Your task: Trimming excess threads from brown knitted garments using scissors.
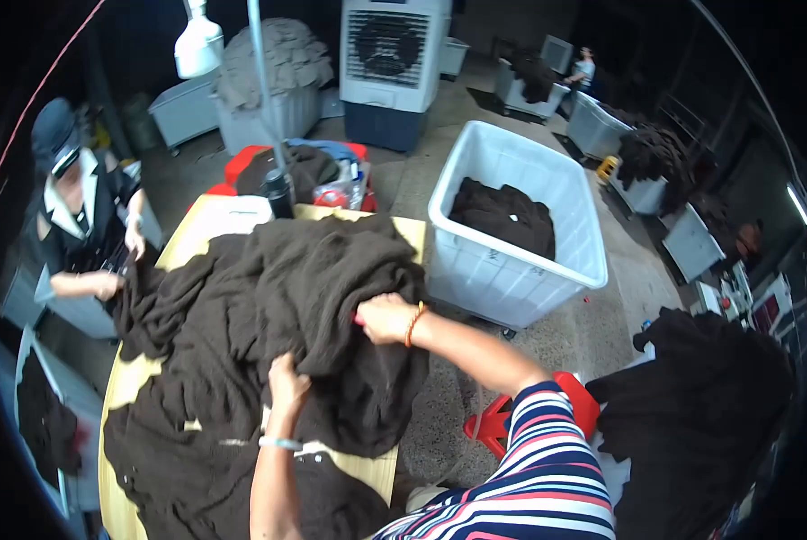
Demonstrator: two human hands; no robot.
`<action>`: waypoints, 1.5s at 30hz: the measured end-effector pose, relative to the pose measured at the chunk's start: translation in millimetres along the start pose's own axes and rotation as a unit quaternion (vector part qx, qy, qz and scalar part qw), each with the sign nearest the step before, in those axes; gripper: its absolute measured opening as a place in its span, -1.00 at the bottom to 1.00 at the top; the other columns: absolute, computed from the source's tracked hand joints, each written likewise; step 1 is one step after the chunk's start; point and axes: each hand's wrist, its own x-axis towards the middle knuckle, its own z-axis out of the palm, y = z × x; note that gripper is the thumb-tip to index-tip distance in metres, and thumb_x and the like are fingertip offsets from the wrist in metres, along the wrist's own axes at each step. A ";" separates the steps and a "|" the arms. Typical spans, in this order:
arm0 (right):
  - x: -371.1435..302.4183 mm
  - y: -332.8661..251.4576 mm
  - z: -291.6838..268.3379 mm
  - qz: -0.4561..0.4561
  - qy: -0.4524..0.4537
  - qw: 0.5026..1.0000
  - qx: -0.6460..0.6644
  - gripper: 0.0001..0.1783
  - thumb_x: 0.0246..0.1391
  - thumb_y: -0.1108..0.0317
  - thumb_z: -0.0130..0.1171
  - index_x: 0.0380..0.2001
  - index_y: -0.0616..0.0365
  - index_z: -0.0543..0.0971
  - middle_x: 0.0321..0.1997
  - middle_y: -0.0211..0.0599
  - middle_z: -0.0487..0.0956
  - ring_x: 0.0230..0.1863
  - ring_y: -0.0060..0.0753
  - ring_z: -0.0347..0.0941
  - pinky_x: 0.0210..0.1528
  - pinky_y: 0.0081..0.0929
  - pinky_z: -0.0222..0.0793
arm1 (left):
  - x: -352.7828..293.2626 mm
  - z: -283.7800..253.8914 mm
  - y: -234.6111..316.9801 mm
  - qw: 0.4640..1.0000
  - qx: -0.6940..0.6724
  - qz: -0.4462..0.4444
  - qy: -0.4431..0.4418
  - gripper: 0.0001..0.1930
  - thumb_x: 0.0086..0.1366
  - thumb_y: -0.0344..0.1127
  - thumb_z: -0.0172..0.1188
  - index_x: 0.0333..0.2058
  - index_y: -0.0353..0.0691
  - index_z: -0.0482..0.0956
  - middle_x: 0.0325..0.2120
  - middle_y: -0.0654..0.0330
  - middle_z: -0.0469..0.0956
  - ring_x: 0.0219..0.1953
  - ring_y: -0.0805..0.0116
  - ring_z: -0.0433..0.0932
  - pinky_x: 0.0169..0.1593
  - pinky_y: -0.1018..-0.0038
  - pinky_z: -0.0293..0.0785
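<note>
A heap of dark brown knit fabric (304, 279) is spread over a wooden table (410, 236). My left hand (288, 385) is closed on a fold of it, at the near side of the heap. Farther right, my right hand (389, 319) is closed against the raised cloth. A small red tip (358, 319) shows at its fingers; the rest of that object is hidden, so its kind cannot be made out. More brown knit pieces (188, 468) lie near the table's front, with bits of tabletop showing between them.
Across the table at left, a co-worker (84, 211) handles the same dark cloth. A white bin (520, 288) with brown fabric stands at right, near a red stool (579, 405) and a dark cloth pile (691, 405). A black bottle (278, 193) stands at the table's far edge.
</note>
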 end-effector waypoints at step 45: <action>-219.6 17.0 80.5 -0.055 0.172 0.970 0.162 -0.47 0.15 0.18 0.13 0.18 -0.06 0.33 -0.23 -0.03 0.59 -0.30 0.01 0.55 -0.23 -0.16 0.48 | -365.8 187.5 -36.6 0.988 0.113 -0.102 -0.018 -0.17 -0.05 -0.11 0.34 0.22 -0.21 0.28 0.23 -0.23 0.17 0.32 -0.23 0.03 0.35 -0.14 -0.21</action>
